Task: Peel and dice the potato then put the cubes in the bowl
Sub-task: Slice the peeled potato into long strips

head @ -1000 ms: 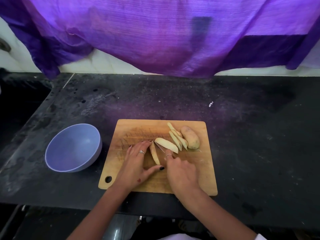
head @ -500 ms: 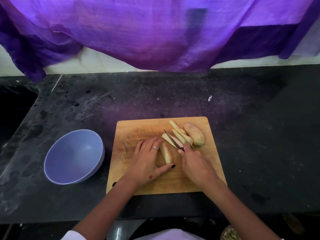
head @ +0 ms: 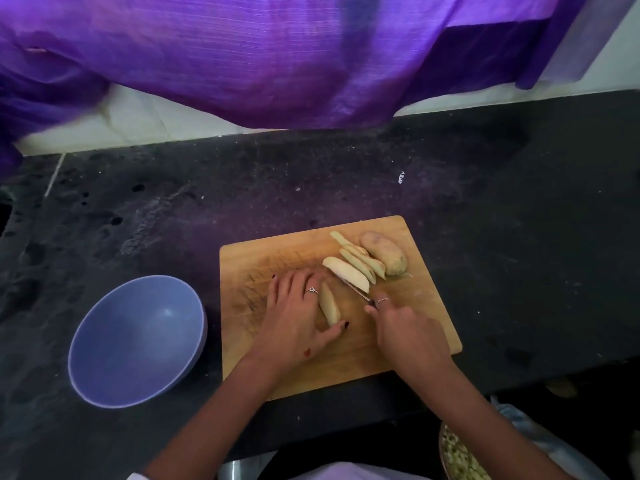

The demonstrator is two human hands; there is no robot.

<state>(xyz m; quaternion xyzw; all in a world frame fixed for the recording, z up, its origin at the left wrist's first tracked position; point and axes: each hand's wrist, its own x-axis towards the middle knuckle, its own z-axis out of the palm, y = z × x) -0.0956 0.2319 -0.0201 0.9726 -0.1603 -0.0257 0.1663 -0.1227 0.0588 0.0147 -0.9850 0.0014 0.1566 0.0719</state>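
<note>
On the wooden cutting board point(head: 277, 251) lie several pale potato slices point(head: 362, 259) and an uncut potato chunk point(head: 382, 252) at the far right. My left hand point(head: 298, 317) rests on the board and holds one long slice point(head: 329, 303) between its fingers and thumb. My right hand point(head: 405, 327) grips a knife point(head: 356, 289), whose thin blade lies under the edge of another slice point(head: 344, 273). The blue bowl point(head: 136, 341) stands empty on the counter, left of the board.
The dark stone counter point(head: 502, 237) runs to both sides, with its front edge close to me. A purple cloth point(head: 277, 53) hangs over the back wall. A patterned dish point(head: 457, 455) sits below the counter edge at the lower right.
The knife blade has dropped from above the slices to lie low against the board beside a slice. My left hand keeps its hold on the long slice. The camera view shifted left.
</note>
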